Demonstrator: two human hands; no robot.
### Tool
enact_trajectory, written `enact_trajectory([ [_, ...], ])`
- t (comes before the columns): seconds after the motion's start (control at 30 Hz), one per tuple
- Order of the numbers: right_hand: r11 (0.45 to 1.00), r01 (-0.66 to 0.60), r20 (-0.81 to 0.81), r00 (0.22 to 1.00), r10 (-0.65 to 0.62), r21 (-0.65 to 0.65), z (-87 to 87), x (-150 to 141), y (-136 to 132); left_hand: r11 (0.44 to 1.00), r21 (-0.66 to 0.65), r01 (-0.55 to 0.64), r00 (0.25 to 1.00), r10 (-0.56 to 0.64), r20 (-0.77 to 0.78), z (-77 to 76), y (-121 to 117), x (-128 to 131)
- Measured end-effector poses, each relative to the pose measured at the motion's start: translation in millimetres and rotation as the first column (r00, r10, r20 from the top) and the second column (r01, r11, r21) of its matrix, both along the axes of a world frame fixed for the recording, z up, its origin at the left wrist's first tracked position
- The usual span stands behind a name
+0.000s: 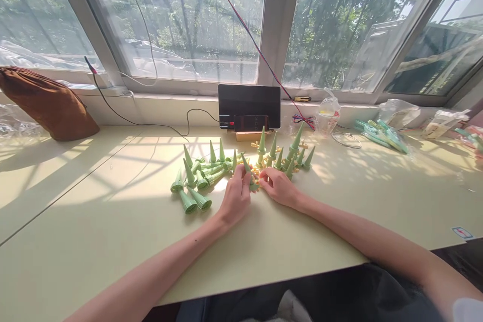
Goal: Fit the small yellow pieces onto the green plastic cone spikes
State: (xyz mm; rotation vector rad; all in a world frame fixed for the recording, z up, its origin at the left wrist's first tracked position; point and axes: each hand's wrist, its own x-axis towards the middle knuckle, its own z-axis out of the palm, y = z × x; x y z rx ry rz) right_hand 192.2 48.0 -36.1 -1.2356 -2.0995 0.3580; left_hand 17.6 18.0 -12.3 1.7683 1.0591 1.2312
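My left hand [237, 191] is closed around a green plastic cone [246, 163], whose tip points up. Close beside it, my right hand [277, 186] has its fingers pinched together at small yellow pieces [255, 173]; what exactly they grip is hidden. Left of my hands lies a pile of loose green cones [202, 181], some upright and some on their sides. Behind and right of my hands stand several green cones fitted with yellow pegs [260, 153].
A black tablet [249, 98] leans at the windowsill with a phone [251, 123] before it. A brown drawstring bag [56, 105] sits at the left. Teal plastic pieces [383, 133] and a clear plastic cup [327, 115] lie back right. A cable [147, 124] crosses the table.
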Motion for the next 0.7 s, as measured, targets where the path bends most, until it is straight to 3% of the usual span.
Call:
enact_trajectory([
  [0.43,1.0,-0.017,-0.03,0.999,0.017,0.016,-0.8,0.6,0.9,0.999,-0.039,0.019,0.998,-0.017,0.056,-1.7,0.9,0.9],
  [0.7,0.997,-0.035,-0.122,0.992,0.043,0.069,-1.4,1.0,0.8,0.997,-0.007,-0.073,0.996,0.073,0.047,3.6,0.2,-0.1],
])
